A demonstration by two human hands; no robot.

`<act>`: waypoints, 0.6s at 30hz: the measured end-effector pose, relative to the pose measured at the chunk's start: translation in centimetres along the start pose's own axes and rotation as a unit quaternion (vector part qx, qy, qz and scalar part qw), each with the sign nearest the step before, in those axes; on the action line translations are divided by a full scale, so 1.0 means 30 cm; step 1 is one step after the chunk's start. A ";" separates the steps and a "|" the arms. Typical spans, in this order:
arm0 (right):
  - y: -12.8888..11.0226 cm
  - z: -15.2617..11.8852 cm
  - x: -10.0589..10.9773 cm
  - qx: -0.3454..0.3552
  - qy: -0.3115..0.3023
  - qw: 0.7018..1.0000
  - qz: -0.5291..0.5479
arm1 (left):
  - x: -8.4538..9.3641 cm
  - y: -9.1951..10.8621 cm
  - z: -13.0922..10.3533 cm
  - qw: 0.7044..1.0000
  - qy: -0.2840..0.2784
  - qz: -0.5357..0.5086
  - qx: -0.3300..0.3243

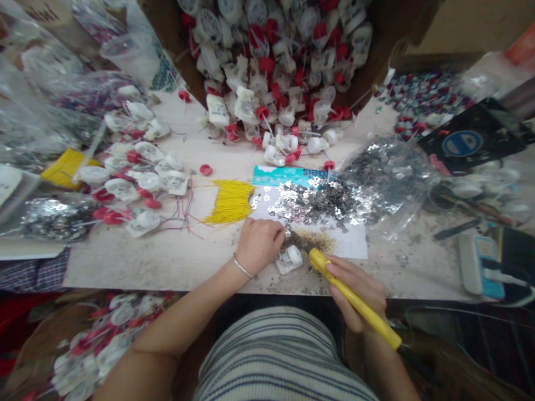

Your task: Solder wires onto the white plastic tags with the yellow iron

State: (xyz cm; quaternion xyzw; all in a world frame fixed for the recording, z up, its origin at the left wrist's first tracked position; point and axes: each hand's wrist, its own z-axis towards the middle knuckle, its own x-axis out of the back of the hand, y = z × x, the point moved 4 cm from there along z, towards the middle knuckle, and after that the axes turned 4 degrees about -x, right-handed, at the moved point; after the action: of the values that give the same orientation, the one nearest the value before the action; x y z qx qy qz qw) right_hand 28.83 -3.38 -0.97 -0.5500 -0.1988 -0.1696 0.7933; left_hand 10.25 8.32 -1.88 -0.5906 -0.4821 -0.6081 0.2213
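Observation:
My right hand [359, 289] is wrapped round the yellow handle of a soldering iron [346, 292]. Its dark tip points left, close to the fingers of my left hand [261, 242]. Those fingers are pinched together over the table; a tiny shiny bit shows by them, but what they hold is too small to name. Just below the iron's tip lies a white plastic part [289, 259] with a round drum. Brown-gold crumbs [321, 240] are scattered round the tip. A bundle of yellow wires [231, 201] lies beyond my left hand, beside a heap of small metal plates [313, 200].
A cardboard box [384, 61] full of white and red plastic parts stands at the back. More such parts [144, 178] with thin wires lie left. A clear bag [388, 178] of metal pieces sits right, near a black box [476, 136] and a white-and-blue device [480, 267].

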 end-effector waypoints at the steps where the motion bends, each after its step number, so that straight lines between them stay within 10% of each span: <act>1: -0.001 0.000 0.001 0.003 -0.003 1.000 -0.003 | 0.001 0.000 0.001 1.000 -0.001 0.001 0.000; 18: -0.014 -0.014 0.011 -0.010 0.083 0.996 0.021 | 0.012 0.011 0.017 1.000 -0.011 0.008 -0.018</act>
State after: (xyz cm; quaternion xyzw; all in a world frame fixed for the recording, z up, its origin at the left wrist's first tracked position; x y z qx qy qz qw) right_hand 28.96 -3.92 -0.59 -0.5461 -0.1191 -0.1994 0.8049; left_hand 10.72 8.72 -1.53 -0.6049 -0.4687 -0.6085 0.2100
